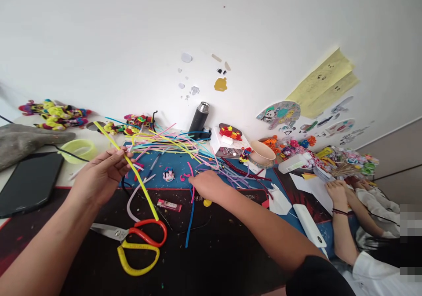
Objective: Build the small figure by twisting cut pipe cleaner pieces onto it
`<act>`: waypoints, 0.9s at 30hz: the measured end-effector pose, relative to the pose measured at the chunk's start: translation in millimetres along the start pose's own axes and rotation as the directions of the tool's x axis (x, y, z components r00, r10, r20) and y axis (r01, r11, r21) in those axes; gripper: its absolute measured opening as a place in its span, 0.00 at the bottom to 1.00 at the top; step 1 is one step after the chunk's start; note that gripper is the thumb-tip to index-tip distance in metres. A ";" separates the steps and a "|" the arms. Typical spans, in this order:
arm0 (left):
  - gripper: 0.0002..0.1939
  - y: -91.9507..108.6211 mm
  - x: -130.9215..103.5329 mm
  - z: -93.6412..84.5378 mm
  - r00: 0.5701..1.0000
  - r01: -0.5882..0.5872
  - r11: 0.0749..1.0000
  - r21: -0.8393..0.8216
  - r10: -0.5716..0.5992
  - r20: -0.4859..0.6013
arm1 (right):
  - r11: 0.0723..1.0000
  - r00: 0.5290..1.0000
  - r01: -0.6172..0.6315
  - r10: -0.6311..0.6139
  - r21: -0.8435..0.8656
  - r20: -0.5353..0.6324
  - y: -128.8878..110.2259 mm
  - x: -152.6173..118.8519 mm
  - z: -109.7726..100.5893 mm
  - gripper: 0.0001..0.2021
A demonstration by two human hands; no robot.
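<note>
Crossing the left hand (114, 164) diagonally, the yellow stem (143, 188) is pinched between thumb and fingers above the worktop (180, 159). Its lower end overlaps the red handle of the scissors (141, 241), which lie on the dark mat (224, 261). The right hand (207, 184) is beside a pink stem (192, 195); its fingertips are hidden, so its grip cannot be told. Loose stems (165, 144) lie toward the worktop's rear edge, near the black flask (199, 119). A co-worker's hand (336, 190) is at the right.
</note>
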State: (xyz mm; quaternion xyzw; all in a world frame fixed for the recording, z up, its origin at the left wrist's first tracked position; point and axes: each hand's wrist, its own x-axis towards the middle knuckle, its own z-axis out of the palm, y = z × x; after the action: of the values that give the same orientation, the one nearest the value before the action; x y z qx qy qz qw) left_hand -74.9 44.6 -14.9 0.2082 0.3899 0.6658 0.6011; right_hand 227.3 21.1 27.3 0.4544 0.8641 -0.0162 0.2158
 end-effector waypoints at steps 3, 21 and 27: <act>0.07 -0.1 -1.1 -0.3 1.000 0.002 1.000 -0.004 -0.002 0.000 | 0.999 1.000 0.014 -0.013 -0.029 0.028 -1.9 0.7 -3.6 0.15; 0.24 -3.2 -5.0 2.8 1.000 0.004 1.000 0.009 -0.004 0.018 | 0.998 0.992 -0.059 0.061 0.022 -0.108 11.9 1.6 -6.3 0.15; 0.25 -3.7 -4.7 2.5 1.000 0.017 0.999 0.029 -0.017 0.009 | 0.987 0.973 -0.134 0.148 0.090 -0.176 14.3 15.0 -19.2 0.16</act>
State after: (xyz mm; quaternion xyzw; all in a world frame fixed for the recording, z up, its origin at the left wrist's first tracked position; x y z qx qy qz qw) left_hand -69.7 40.6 -15.4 0.2167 0.3984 0.6539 0.6056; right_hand 224.3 45.4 41.3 0.5220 0.8446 0.0074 0.1186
